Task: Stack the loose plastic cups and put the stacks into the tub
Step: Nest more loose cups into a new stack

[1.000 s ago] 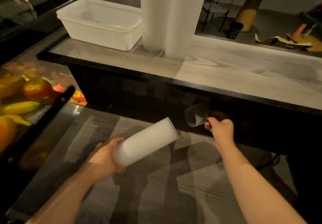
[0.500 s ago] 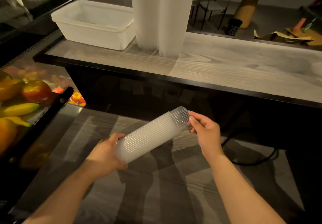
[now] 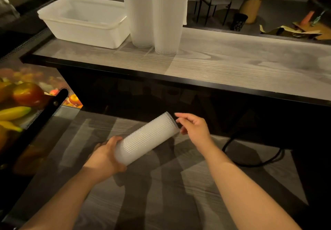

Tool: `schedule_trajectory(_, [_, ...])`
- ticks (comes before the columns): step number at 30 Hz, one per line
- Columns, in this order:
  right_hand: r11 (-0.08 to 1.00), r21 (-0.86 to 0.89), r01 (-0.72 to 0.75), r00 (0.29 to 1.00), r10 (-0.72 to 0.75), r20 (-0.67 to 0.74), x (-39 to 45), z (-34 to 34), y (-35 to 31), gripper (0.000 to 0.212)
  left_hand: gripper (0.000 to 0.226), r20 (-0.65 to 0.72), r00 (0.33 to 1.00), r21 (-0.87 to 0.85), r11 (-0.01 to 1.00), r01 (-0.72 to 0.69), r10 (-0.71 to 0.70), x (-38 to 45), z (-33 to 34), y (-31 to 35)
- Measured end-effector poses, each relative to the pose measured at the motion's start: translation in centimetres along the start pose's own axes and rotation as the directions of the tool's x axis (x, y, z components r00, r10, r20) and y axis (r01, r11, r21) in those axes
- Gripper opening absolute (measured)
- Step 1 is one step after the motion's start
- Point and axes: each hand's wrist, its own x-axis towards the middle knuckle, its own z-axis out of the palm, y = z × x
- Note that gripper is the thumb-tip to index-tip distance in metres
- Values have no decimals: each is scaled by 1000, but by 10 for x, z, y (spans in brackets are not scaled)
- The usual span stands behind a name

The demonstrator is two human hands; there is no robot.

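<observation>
The counter (image 3: 250,68) lies bare from 12 to 2 o'clock, giving open passage. At 11 o'clock the white tub (image 3: 84,22) stands open-topped, but two tall cup stacks (image 3: 154,14) stand just beside its right wall, blocking approach from that side

Ahead of me runs the grey wood-grain counter (image 3: 232,65) with its black front edge. On its left end sits the white tub (image 3: 84,21), open side up. Just to the tub's right, two tall stacks of ribbed cups (image 3: 154,13) stand upright on the counter, side by side and touching, their tops out of view. Below me a lower wood-grain surface (image 3: 161,194) stretches out, a black cable (image 3: 250,164) looping across its right part.
</observation>
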Motion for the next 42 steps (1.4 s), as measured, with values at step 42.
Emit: schedule_trajectory(42, [703, 403, -586, 809, 485, 331, 42, -2, -1, 26, 104, -69, 997, -1, 999, -42, 42, 7, -14, -30])
